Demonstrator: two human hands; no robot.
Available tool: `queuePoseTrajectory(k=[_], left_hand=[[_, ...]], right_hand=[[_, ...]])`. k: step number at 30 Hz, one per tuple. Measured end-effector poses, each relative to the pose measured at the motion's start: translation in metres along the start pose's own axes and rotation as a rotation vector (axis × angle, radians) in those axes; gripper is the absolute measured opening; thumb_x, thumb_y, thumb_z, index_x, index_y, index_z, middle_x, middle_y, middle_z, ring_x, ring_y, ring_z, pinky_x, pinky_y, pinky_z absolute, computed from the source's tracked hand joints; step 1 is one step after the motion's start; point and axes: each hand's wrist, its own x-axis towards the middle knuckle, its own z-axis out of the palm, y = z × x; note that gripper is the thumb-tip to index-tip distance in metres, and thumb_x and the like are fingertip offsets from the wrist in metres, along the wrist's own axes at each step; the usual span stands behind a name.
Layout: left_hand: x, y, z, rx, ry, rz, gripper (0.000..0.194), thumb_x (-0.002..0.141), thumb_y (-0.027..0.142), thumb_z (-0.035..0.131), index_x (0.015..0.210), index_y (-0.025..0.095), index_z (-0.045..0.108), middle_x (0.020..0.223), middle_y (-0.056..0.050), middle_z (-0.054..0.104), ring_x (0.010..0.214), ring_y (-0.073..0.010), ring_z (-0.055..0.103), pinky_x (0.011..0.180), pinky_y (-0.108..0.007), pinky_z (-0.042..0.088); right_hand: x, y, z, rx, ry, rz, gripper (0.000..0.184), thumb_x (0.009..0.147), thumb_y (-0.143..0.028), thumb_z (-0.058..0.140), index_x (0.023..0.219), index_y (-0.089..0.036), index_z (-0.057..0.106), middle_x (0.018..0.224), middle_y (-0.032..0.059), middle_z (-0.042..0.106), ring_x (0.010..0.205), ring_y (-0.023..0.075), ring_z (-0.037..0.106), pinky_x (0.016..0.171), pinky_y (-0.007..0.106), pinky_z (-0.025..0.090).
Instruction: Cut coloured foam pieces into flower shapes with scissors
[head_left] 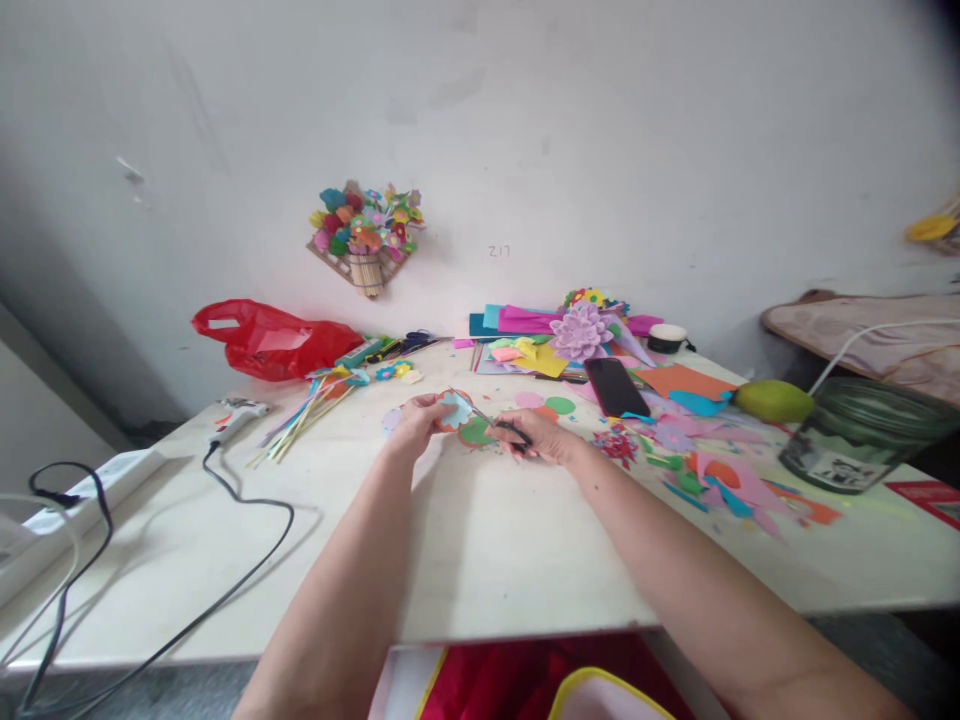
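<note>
Between the fingers of my left hand (420,420) is a light blue paper cutout (454,409) with a scalloped edge. My right hand (541,437) is closed round the dark handles of a pair of scissors (514,434), whose blades point left and reach the blue cutout. Whether the blades are parted is too small to tell. Beneath and beside the hands lie coloured paper rounds, among them a green one (475,432) and a lilac one (391,421). Just beyond my right hand are a second green circle (560,405) and a pink one (529,399).
A phone (616,388), paper scraps (739,480) and a large glass jar (847,435) are on the right. Leftward are a red plastic bag (277,342), thin sticks (300,430), a corded glue gun (234,420) and a power strip (112,490). A flower ornament (366,235) hangs on the wall.
</note>
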Motion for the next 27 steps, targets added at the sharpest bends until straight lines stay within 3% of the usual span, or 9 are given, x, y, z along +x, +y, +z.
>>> queuePoseTrajectory(k=[9,27], left_hand=[[-0.0020,0.0028,-0.0030,0.053,-0.023,-0.012,0.027,0.048,0.023,0.077,0.070,0.010,0.070,0.064,-0.007,0.069,0.055,-0.0161,0.062,0.058,-0.026,0.050],[-0.0064,0.0085,-0.0031,0.081,-0.098,-0.005,0.022,0.052,0.022,0.075,0.069,0.010,0.071,0.063,-0.008,0.069,0.053,-0.0156,0.061,0.054,-0.025,0.046]], right_hand=[[0.0005,0.0028,-0.0031,-0.003,-0.024,0.003,0.030,0.070,-0.040,0.065,0.067,-0.015,0.050,0.050,-0.0055,0.050,0.035,0.0035,0.041,0.029,0.016,0.018],[-0.0042,-0.0032,-0.0031,0.006,-0.054,0.035,0.027,0.072,-0.040,0.061,0.072,-0.013,0.054,0.051,-0.0035,0.054,0.034,0.0043,0.044,0.027,0.016,0.020]])
